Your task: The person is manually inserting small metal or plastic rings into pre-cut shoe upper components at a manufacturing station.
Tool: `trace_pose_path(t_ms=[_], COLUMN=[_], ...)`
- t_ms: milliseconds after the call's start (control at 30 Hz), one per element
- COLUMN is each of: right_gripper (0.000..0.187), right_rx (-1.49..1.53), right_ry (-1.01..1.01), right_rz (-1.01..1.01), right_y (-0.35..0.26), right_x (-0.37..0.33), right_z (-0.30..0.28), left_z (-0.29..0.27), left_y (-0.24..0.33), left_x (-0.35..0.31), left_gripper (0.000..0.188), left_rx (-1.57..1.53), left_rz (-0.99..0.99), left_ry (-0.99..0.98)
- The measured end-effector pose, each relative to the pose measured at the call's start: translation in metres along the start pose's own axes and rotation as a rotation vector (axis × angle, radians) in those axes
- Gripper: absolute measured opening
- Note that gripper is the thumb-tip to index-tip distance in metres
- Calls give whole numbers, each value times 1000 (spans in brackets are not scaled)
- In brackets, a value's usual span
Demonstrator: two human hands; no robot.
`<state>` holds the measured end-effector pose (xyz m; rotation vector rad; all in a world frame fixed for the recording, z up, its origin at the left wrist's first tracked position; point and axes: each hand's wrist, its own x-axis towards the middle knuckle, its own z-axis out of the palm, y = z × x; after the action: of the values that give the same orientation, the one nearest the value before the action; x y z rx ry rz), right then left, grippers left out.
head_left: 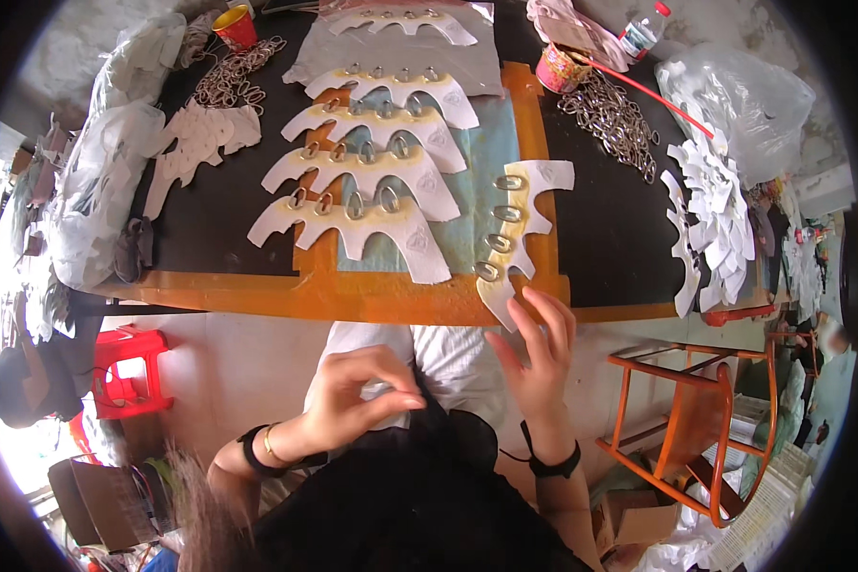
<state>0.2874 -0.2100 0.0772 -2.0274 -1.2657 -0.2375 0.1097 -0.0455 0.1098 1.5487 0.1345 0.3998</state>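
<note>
My left hand [364,393] hovers in front of the table edge, thumb and forefinger tips pinched together; anything between them is too small to make out. My right hand [541,357] is open, fingers apart, its fingertips at the lower end of a white scalloped cut-out [536,221]. That cut-out lies turned lengthwise at the table's front edge, metal oval rings [511,214] along its yellowish glue-stained side. To its left, several similar cut-outs [415,234] overlap in a column, each with rings standing along its upper edge.
Piles of metal rings [612,124] lie by a paper tub [561,71] at right and a yellow-red cup [235,29] at left. Loose white cut-outs [720,219] are heaped at the right edge. A bottle [643,33] stands far right; a wooden chair [696,419] is below.
</note>
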Motion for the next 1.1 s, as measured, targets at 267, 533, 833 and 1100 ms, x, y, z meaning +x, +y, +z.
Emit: trace_pose_path(t_ms=[267, 533, 833, 1100], right_gripper=[28, 16, 48, 46], right_rx=[46, 187, 649, 1010], right_ry=[162, 150, 141, 94], right_rz=[-19, 251, 587, 877], right_y=[7, 3, -6, -11], right_x=[-7, -45, -42, -31], right_z=[-1, -27, -16, -17], left_z=[47, 82, 76, 74], left_y=[-54, -69, -74, -92], left_x=[20, 44, 53, 52], left_gripper=[43, 35, 27, 23], left_rx=[-527, -1078, -1145, -1451], left_rz=[-697, -826, -818, -779], left_ry=[-263, -11, -12, -218])
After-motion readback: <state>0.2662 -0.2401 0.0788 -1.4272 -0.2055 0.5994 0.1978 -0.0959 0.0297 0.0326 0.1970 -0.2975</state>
